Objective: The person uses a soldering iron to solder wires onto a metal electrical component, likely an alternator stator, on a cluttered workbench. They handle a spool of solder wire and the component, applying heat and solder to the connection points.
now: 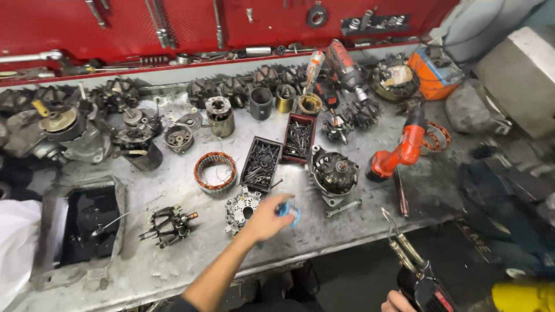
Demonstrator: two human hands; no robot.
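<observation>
Left hand [265, 221], centre-low in frame, is pinched shut on a small blue part [287, 210] — just above the bench [173, 266], beside the rectifier plate [243, 209]. Looks light and rigid, probably slick; fingertip hold on its edges should suit. Right hand [398, 301], bottom right, wraps a soldering gun [417, 276] — closed around its handle.

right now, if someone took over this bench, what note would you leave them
Left hand: stretched out over the metal bench, fingers closed on a small blue part.
Right hand: low at the bench's near edge, gripping a black tool with metal prongs.
Nearby: rectifier plate beside the left hand, alternator housing and wrench just beyond, rotor to the left, two trays of screws behind.
Done: units lie in pieces.
Left: housing is open and the parts are unassembled.
</observation>
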